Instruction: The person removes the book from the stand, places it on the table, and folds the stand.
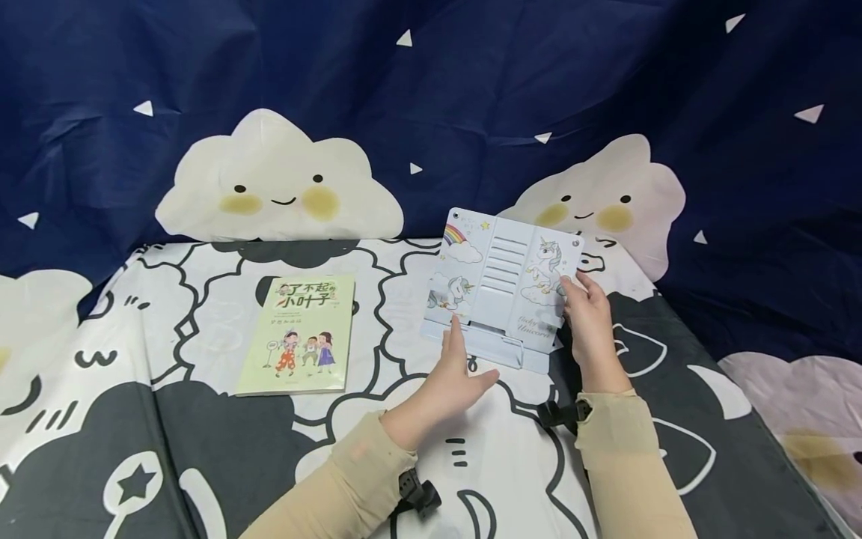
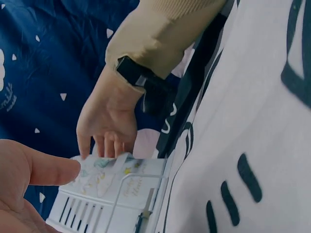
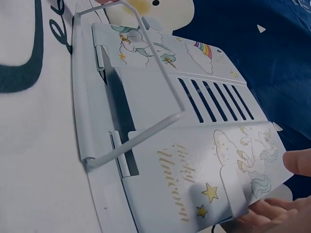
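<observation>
A white metal book stand (image 1: 506, 288) printed with unicorns leans back on the cloth, with slots down its middle. Its wire page holder (image 3: 160, 73) sticks out over the front ledge. My right hand (image 1: 592, 322) holds the stand's right edge, thumb (image 3: 297, 162) in front and fingers (image 3: 262, 213) at the back. Before the lower left corner is my left hand (image 1: 447, 378), with thumb and fingers spread apart; its thumb (image 2: 53, 167) overlaps the stand in the left wrist view. A pale green children's book (image 1: 299, 337) lies flat to the left of the stand.
A black-and-white cartoon cloth (image 1: 222, 314) covers the surface under the book and stand. Behind hangs a dark blue curtain (image 1: 458, 82) with smiling clouds and small white triangles. Black wrist cameras (image 1: 419, 494) are strapped over the beige sleeves.
</observation>
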The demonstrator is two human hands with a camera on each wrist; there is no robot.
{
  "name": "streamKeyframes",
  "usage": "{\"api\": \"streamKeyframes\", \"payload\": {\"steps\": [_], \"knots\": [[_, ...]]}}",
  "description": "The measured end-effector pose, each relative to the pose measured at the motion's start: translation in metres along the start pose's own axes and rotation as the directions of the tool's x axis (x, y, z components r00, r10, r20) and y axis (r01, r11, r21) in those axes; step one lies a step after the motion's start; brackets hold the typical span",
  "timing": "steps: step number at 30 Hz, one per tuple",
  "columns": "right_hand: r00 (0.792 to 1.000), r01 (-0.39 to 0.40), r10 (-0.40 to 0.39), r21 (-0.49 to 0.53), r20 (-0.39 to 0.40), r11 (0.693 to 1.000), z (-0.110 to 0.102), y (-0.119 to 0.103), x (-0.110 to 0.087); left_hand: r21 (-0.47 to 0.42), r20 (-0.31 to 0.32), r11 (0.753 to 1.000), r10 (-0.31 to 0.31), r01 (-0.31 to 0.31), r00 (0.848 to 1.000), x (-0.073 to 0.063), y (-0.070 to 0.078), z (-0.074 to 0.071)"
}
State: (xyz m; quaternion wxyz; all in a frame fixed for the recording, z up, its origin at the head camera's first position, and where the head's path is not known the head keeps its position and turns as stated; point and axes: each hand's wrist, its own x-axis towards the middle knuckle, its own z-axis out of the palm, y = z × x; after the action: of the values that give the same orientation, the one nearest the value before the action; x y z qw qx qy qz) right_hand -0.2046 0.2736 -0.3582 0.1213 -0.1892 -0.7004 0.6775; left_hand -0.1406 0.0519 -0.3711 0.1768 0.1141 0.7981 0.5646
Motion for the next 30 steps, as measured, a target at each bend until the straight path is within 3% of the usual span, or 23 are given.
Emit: {"api": "streamKeyframes", "payload": {"steps": [6,17,30], "knots": [[0.997,-0.026,0.029,-0.04,0.077,0.999,0.0,0.002,0.001,-0.015,0.017,1.0,-0.013,0.013,1.0,-0.002,-0.002,0.003],[0.996,-0.04,0.052,-0.151,0.074,0.988,-0.005,0.009,0.002,-0.069,0.026,0.998,-0.011,0.013,1.0,-0.001,-0.004,0.005],[0.99,-0.056,0.077,-0.17,0.121,0.984,-0.006,0.009,0.002,-0.1,-0.035,0.995,0.002,-0.006,0.999,0.008,-0.009,-0.009]]}}
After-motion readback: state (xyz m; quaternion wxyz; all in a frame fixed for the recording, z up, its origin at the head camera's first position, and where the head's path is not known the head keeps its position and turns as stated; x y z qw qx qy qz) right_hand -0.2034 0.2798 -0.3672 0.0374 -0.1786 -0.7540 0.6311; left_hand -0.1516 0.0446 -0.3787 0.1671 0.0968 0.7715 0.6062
